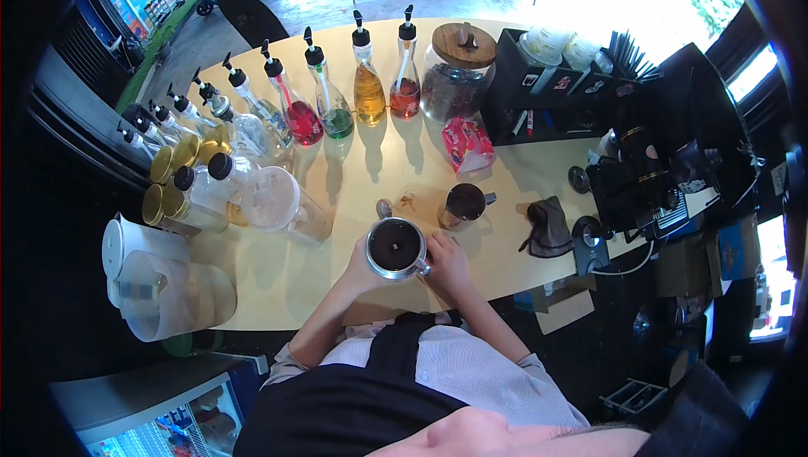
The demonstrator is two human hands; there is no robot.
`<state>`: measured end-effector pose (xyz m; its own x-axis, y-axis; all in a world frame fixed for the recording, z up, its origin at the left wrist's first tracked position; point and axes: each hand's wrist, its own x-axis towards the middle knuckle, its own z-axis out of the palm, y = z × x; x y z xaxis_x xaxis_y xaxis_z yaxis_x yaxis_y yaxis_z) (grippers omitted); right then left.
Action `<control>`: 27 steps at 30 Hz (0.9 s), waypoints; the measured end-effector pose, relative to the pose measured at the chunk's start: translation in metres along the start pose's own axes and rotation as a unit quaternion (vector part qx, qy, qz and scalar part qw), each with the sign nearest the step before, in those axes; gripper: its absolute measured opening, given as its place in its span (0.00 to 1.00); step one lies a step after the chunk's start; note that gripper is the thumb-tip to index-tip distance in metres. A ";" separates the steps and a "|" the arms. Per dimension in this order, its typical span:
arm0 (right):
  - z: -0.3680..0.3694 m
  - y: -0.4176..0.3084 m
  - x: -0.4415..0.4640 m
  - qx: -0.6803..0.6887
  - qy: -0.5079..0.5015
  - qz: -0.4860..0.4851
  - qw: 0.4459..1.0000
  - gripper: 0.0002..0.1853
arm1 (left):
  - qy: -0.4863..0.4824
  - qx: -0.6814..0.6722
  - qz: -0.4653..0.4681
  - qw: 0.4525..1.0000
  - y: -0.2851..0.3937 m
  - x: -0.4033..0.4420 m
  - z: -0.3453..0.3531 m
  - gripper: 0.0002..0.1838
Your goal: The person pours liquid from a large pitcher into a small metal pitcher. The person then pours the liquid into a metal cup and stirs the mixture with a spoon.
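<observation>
A stainless steel cup [371,257] with a side handle stands close to my body, holding dark liquid with a small pale spot on its surface. My left hand [360,268] is wrapped round its left side. My right hand [448,262] is closed at the handle on the right; its fingertips are partly hidden. Just beyond the cup lies a small metal spoon [385,208], beside a brownish smear on the tabletop. A glass mug [454,220] with dark contents and a handle stands past my right hand.
Pump-topped syrup bottles [337,120] line the far and left edges. Plastic tubs [273,200] and a large pitcher [198,297] are left. A wood-lidded jar [454,91], pink packet [468,146], black organizer [547,103], dark cloth [549,228] and black machine [631,179] are right.
</observation>
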<state>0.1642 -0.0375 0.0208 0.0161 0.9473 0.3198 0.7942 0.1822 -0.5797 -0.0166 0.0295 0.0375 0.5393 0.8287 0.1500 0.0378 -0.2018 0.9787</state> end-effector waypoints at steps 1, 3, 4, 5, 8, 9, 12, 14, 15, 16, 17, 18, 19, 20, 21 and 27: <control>0.000 0.000 0.000 0.002 0.000 0.003 1.000 0.12 | 0.000 0.005 -0.002 1.000 0.001 0.000 0.000 0.35; 0.001 0.000 0.000 0.001 -0.001 0.008 1.000 0.12 | -0.003 0.020 -0.001 1.000 0.006 0.001 -0.001 0.35; 0.001 0.000 0.000 -0.001 -0.002 0.012 1.000 0.12 | -0.005 0.034 0.002 0.999 0.008 0.001 -0.001 0.35; 0.001 0.000 -0.001 -0.001 -0.001 0.012 1.000 0.12 | -0.005 0.034 0.002 0.999 0.006 0.001 -0.001 0.35; 0.000 -0.001 -0.002 0.002 -0.006 0.019 1.000 0.13 | -0.004 0.012 -0.004 1.000 0.007 0.001 -0.001 0.35; -0.001 -0.003 -0.003 0.030 0.014 0.051 0.998 0.13 | -0.013 0.017 -0.002 1.000 0.010 0.001 -0.002 0.35; 0.001 0.004 -0.013 0.083 0.102 0.076 0.988 0.13 | -0.020 0.004 -0.003 1.000 0.018 0.002 -0.001 0.34; 0.000 0.018 -0.017 0.107 0.167 0.066 0.978 0.13 | -0.016 -0.014 -0.007 1.000 0.020 0.002 -0.001 0.34; -0.003 0.026 -0.018 0.091 0.221 0.067 0.969 0.14 | -0.020 -0.019 -0.008 1.000 0.021 0.002 -0.001 0.35; -0.007 0.032 -0.019 0.074 0.273 0.068 0.957 0.16 | -0.024 -0.024 -0.010 0.999 0.021 0.002 -0.001 0.35; -0.017 0.031 -0.012 0.073 0.272 0.067 0.957 0.16 | -0.023 -0.025 -0.009 0.999 0.019 0.002 -0.001 0.35; -0.027 0.032 -0.001 0.045 0.341 0.064 0.937 0.19 | -0.019 -0.013 0.000 1.000 0.015 0.001 -0.001 0.36; -0.036 0.033 0.009 0.017 0.407 0.061 0.911 0.22 | -0.015 0.000 0.010 1.000 0.013 0.001 -0.001 0.36; -0.040 0.041 0.014 0.017 0.407 0.059 0.911 0.22 | -0.014 -0.001 0.012 1.000 0.013 0.001 -0.001 0.36; -0.042 0.052 0.017 0.077 0.381 0.090 0.917 0.23 | -0.019 0.009 0.014 1.000 0.013 0.001 -0.002 0.37; -0.038 0.077 0.034 0.345 0.236 0.160 0.894 0.22 | -0.011 -0.015 0.018 1.000 0.003 0.000 -0.002 0.38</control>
<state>0.2491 -0.0016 0.0154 0.5598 0.7925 0.2419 0.1422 0.1957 -0.9703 -0.0175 0.0300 0.0412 0.5575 0.8099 0.1820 -0.0075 -0.2143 0.9767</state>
